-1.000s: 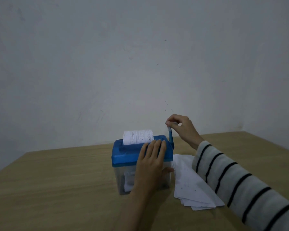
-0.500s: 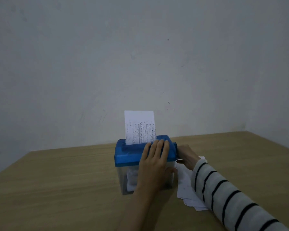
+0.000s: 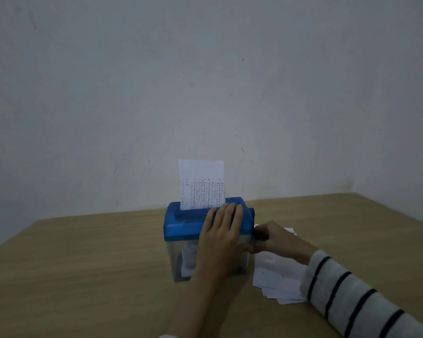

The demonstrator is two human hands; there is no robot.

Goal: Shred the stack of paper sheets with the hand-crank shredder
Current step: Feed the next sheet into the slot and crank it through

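A hand-crank shredder with a blue lid [image 3: 183, 225] and a clear bin [image 3: 177, 262] stands mid-table, with white shreds visible inside the bin. A printed paper sheet [image 3: 200, 184] stands upright in its slot. My left hand [image 3: 221, 237] presses flat on the lid's right half, fingers straight, thumb down the front. My right hand [image 3: 279, 240] grips the crank handle low beside the shredder's right side, and the handle is mostly hidden in my fingers. The stack of paper sheets [image 3: 276, 276] lies on the table under my right wrist.
The wooden table [image 3: 83, 264] meets a plain grey wall [image 3: 205, 93] close behind the shredder. The room's corner is at the right. My striped sleeve [image 3: 352, 296] crosses the table's front right.
My right hand has swung the crank from its top position down to the shredder's right side. The sheet now stands much taller out of the slot. My left hand has stayed on the lid.
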